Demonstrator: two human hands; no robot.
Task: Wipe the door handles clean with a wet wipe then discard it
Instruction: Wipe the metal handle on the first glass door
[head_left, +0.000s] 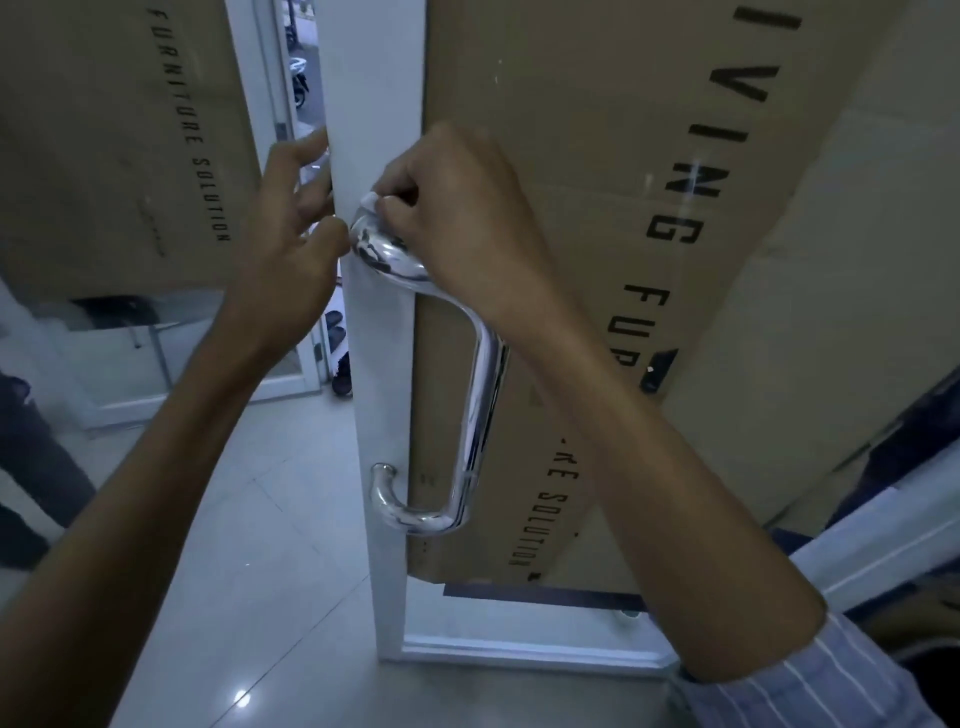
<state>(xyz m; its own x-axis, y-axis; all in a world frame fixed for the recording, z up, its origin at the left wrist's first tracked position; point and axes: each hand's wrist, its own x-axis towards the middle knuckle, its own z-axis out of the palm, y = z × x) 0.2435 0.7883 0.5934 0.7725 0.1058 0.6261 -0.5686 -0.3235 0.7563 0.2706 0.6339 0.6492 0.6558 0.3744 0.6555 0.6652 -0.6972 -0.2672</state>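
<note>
A shiny chrome pull handle (480, 395) is fixed to the white frame of a glass door (374, 364). My right hand (462, 218) pinches a small white wet wipe (370, 200) against the handle's top bend, where it meets the frame. Only a scrap of the wipe shows between my fingers. My left hand (291, 228) holds the door's edge at the same height, its fingers reaching round the far side and its thumb near the handle's top mount.
Brown cardboard (649, 260) with printed black letters covers the door's glass. A second cardboard-covered panel (114, 145) stands at the left. Light floor tiles (270, 519) lie below. Shoes (340, 358) sit on the floor beyond the door gap.
</note>
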